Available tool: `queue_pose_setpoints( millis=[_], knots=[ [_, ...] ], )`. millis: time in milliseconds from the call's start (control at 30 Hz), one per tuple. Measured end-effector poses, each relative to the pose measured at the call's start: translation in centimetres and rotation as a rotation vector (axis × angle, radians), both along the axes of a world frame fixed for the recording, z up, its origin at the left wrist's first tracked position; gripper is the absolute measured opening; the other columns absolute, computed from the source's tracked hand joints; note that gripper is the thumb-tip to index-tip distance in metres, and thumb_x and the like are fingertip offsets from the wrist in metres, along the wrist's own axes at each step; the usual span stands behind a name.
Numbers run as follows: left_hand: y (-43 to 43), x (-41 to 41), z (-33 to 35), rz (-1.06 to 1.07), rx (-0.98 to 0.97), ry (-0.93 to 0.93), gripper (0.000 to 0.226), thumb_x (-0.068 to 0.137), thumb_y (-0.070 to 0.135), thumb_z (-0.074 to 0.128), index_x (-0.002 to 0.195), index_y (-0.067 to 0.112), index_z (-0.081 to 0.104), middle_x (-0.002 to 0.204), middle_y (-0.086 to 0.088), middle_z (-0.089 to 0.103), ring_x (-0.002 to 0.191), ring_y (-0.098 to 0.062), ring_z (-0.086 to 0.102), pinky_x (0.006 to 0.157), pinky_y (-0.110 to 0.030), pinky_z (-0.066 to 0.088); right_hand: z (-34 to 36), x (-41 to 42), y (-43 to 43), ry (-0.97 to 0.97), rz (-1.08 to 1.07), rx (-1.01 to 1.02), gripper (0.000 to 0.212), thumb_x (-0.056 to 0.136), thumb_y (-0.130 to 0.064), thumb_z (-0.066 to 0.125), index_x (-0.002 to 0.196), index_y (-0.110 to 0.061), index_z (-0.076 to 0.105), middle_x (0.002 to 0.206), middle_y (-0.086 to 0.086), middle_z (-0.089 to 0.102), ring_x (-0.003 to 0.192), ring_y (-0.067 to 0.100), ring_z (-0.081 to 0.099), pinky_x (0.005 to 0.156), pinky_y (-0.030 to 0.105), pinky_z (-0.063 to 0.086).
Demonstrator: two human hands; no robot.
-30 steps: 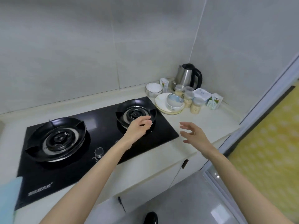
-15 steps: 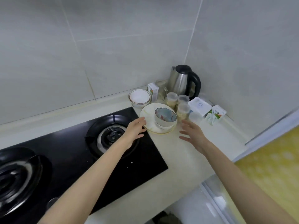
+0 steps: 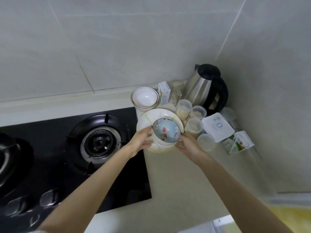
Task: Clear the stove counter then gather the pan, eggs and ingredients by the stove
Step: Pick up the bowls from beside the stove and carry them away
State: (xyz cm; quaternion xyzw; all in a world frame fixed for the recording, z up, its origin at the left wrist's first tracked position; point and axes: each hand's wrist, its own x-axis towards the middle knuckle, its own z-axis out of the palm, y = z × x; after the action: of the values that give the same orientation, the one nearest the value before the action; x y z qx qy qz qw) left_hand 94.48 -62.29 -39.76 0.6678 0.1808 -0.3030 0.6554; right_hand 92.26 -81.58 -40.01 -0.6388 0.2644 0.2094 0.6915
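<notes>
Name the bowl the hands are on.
The floral bowl on the plate, held by left hand and right hand; the plain white bowl is untouched.

Both forearms stretch forward, converging; left hand point(image 3: 142, 140) and right hand point(image 3: 189, 145) face each other, fingers curled round opposite sides of the patterned bowl point(image 3: 166, 132).

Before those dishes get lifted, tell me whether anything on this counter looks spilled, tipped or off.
Nothing spilled or broken shows. The bowl stack, held by the left hand and right hand, sits off-centre on the plate, toward its near edge. The white packet lies slanted among the jars by the kettle.
</notes>
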Motion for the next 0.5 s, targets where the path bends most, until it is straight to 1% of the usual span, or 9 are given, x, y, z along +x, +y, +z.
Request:
queue_pose_setpoints(
  millis=[33,100,167,233,300,367,400,467,500],
  knots=[
    [-0.3,0.1,-0.2,0.021,-0.008,0.011,0.039,0.098,0.045,0.042,0.133,0.03,0.048,0.131,-0.005,0.05,0.11,-0.029,0.059,0.098,-0.035,0.047,-0.2,0.3,-0.2,0.006,0.003,0.012,0.017,0.096,-0.015,0.049,0.101,-0.02,0.064,0.102,0.001,0.069,0.09,0.013,0.062,0.076,0.022,0.049],
    [-0.8,0.1,-0.6,0.073,-0.034,0.03,0.035,0.097,0.045,0.045,0.127,0.028,0.051,0.129,-0.008,0.05,0.107,-0.029,0.059,0.094,-0.034,0.049,-0.4,0.8,-0.7,0.0,-0.001,0.04,0.02,0.097,-0.011,0.047,0.1,-0.018,0.066,0.092,0.0,0.072,0.086,0.014,0.064,0.077,0.023,0.051],
    [-1.1,-0.1,-0.9,0.101,-0.059,0.022,0.033,0.097,0.046,0.043,0.122,0.026,0.052,0.128,-0.01,0.05,0.109,-0.029,0.058,0.092,-0.034,0.049,-0.4,1.1,-0.9,-0.007,-0.012,0.055,0.025,0.097,-0.006,0.044,0.095,-0.017,0.066,0.083,-0.002,0.072,0.083,0.013,0.064,0.075,0.023,0.052],
    [-1.3,-0.4,-1.1,0.121,-0.076,0.011,0.038,0.097,0.047,0.043,0.125,0.024,0.054,0.13,-0.012,0.051,0.111,-0.027,0.058,0.091,-0.033,0.05,0.1,1.2,-0.9,-0.015,0.007,0.049,0.028,0.095,0.0,0.043,0.092,-0.016,0.066,0.087,0.001,0.07,0.084,0.015,0.064,0.071,0.021,0.055],
    [-1.2,-0.6,-1.1,0.13,-0.078,0.002,0.039,0.097,0.047,0.044,0.124,0.022,0.056,0.129,-0.013,0.054,0.108,-0.024,0.06,0.091,-0.033,0.051,0.4,1.1,-0.7,-0.017,0.017,0.055,0.027,0.093,0.005,0.044,0.099,-0.011,0.065,0.1,0.008,0.068,0.091,0.02,0.062,0.068,0.018,0.055],
    [-1.0,-0.7,-1.0,0.132,-0.071,-0.008,0.039,0.096,0.048,0.045,0.121,0.021,0.059,0.126,-0.012,0.058,0.106,-0.022,0.062,0.091,-0.033,0.052,0.9,0.9,-0.6,-0.013,0.031,0.047,0.028,0.093,0.007,0.046,0.107,-0.009,0.063,0.11,0.013,0.065,0.098,0.023,0.061,0.073,0.02,0.054],
    [-0.7,-0.8,-0.9,0.134,-0.069,-0.015,0.041,0.096,0.049,0.046,0.121,0.02,0.06,0.125,-0.011,0.059,0.107,-0.022,0.062,0.09,-0.033,0.053,1.2,0.9,-0.5,-0.016,0.037,0.046,0.028,0.093,0.006,0.047,0.109,-0.009,0.063,0.11,0.013,0.064,0.101,0.023,0.06,0.078,0.022,0.053],
    [-0.2,-1.0,-0.4,0.147,-0.074,-0.031,0.044,0.094,0.05,0.048,0.122,0.019,0.061,0.123,-0.01,0.062,0.107,-0.025,0.064,0.092,-0.035,0.053,2.0,0.7,-0.4,-0.034,0.054,0.045,0.024,0.094,0.003,0.049,0.106,-0.012,0.063,0.105,0.009,0.065,0.101,0.022,0.06,0.09,0.028,0.051],
    [0.0,-1.0,-0.1,0.151,-0.082,-0.038,0.044,0.094,0.05,0.049,0.122,0.019,0.062,0.121,-0.01,0.064,0.106,-0.026,0.065,0.093,-0.036,0.053,2.4,0.7,-0.4,-0.038,0.06,0.049,0.021,0.095,0.0,0.05,0.104,-0.014,0.062,0.1,0.006,0.066,0.096,0.021,0.061,0.095,0.031,0.049]
  ],
)
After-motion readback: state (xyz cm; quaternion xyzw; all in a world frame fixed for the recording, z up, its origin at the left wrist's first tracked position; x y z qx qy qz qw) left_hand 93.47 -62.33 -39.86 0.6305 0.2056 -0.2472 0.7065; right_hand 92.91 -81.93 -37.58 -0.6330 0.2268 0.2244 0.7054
